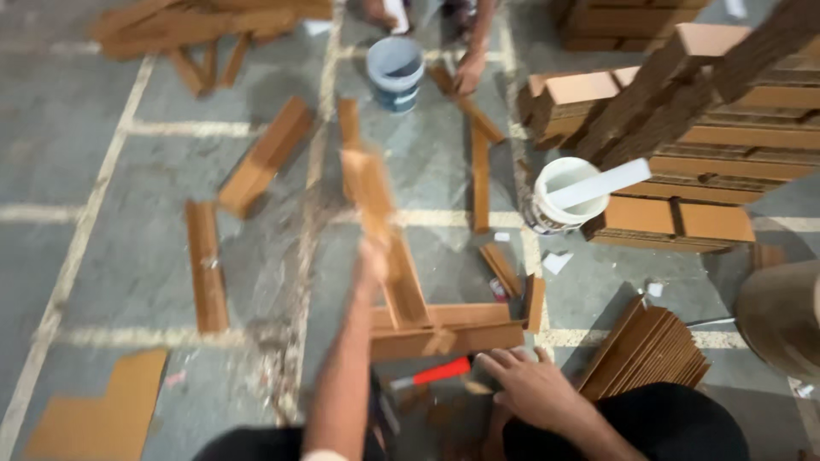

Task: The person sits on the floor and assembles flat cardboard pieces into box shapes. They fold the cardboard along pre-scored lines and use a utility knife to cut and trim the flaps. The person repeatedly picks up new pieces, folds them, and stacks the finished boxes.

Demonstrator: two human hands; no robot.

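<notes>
long brown cardboard strip (pixel 376 205), blurred, gripped in the raised left hand (pixel 371 260) above the frame of brown cardboard strips (pixel 444 329); right hand (pixel 530 384) spread flat, holding nothing, beside it. a hurried placement could knock the frame's joints askew.

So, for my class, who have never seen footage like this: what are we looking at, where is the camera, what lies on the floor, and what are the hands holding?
There is no machine here. One camera sits on a person's head and looks down at their two bare hands. The left hand is raised and blurred, at a long brown cardboard strip; whether it grips it is unclear. The right hand rests flat beside a red-handled tool, with its fingertips at a brown L-shaped cardboard piece. More cardboard strips lie scattered on the grey concrete floor. A white bucket with a flat white stick stands by stacked cardboard pieces. At the top, another person's hand reaches beside a blue bucket.
</notes>
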